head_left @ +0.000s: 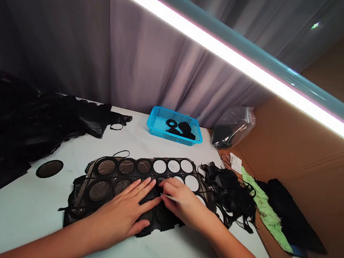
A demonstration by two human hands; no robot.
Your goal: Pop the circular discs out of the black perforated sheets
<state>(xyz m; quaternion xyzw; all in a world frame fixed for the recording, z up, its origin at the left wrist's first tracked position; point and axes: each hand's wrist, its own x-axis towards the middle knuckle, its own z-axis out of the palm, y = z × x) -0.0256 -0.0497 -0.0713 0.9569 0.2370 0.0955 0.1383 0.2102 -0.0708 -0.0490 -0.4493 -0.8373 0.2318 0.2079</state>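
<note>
A black sheet of moulded rings lies on the white table in front of me. Dark translucent film fills the rings on its left, while white shows through several at the right. My left hand rests flat on the sheet with its fingers spread. Close beside those fingertips, my right hand is closed around a thin, pale, narrow tool. Its exact kind is not clear, and its tip points at the sheet near the left fingers. Both hands cover the rings beneath them.
A blue basket with black rings stands at the back. Black scraps are heaped on the right, near a clear plastic bag and green cloth. A dark disc and a large black pile lie left. A lamp tube crosses overhead.
</note>
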